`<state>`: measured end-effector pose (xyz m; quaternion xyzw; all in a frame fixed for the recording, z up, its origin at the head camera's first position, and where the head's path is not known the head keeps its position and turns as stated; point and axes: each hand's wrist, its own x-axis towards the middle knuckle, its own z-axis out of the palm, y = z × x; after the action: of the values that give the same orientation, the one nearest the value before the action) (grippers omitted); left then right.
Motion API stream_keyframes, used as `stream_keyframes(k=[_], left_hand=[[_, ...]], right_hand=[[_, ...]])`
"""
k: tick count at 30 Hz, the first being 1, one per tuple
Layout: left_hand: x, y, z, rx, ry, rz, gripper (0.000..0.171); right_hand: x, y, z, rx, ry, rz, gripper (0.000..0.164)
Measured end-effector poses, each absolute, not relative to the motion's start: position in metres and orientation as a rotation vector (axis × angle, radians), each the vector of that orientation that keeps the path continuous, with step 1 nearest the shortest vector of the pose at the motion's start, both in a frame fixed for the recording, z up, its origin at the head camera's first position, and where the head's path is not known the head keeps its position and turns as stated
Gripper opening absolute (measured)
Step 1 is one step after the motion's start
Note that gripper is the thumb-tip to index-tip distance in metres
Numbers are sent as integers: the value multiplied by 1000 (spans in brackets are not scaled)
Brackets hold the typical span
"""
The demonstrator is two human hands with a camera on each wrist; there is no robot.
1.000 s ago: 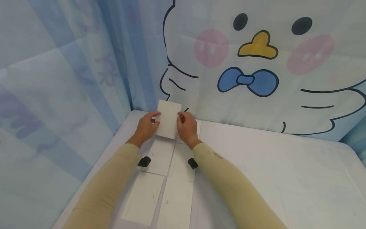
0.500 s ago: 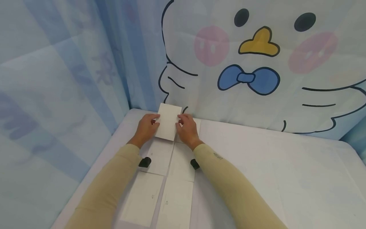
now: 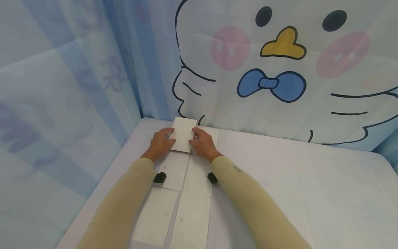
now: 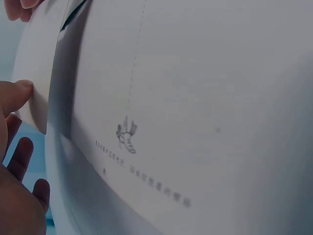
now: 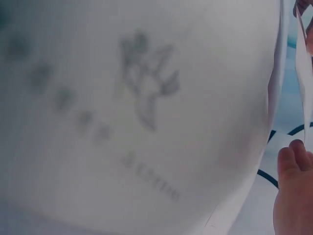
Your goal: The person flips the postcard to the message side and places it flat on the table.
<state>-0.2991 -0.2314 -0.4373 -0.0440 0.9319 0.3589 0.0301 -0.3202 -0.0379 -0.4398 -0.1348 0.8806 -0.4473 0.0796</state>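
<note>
A blank-faced white card (image 3: 183,135) is held by both hands near the table's far left corner. My left hand (image 3: 160,141) pinches its left edge, and my right hand (image 3: 203,142) is at its right edge. In the left wrist view the thumb lies on the card (image 4: 41,61), with other fingers below. From the right wrist the card (image 5: 303,78) shows edge-on between the hands. Beneath and nearer lie more white cards in two columns, including a left card (image 3: 174,170) and a right card (image 3: 198,176). Close up, one card (image 4: 195,98) carries a small drawing and printed lettering.
Two nearer cards, a left one (image 3: 155,216) and a right one (image 3: 191,223), extend toward the front. Another card (image 3: 211,135) lies partly behind the right hand. A white-covered table (image 3: 295,186) meets a cartoon-printed curtain (image 3: 270,117) at the back and a blue curtain (image 3: 71,103) at left.
The held card has come down, its far edge dropping lower against the curtain. Both hands have lowered slightly with it; the laid cards stay put.
</note>
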Motion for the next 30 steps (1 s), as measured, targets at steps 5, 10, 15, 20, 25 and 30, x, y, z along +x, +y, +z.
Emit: stream_keyframes(k=[5, 10, 15, 20, 25, 30], left_hand=[[-301, -231, -443, -180, 2796, 1090, 57], [-303, -231, -446, -234, 2753, 1043, 61], [-303, -230, -447, -215, 2750, 1007, 62], [-302, -227, -446, -230, 2761, 974, 62], [-302, -224, -447, -241, 2795, 918, 59], [-300, -225, -450, -237, 2810, 905, 58]], right_hand=[[-321, -39, -440, -424, 2633, -1239, 57], [-322, -40, -441, -466, 2645, -1134, 59], [-324, -40, -445, -441, 2621, -1125, 62], [-326, -40, -446, -445, 2611, -1128, 66], [-328, -41, -448, -432, 2604, -1092, 65], [-328, -42, -449, -426, 2614, -1017, 62]])
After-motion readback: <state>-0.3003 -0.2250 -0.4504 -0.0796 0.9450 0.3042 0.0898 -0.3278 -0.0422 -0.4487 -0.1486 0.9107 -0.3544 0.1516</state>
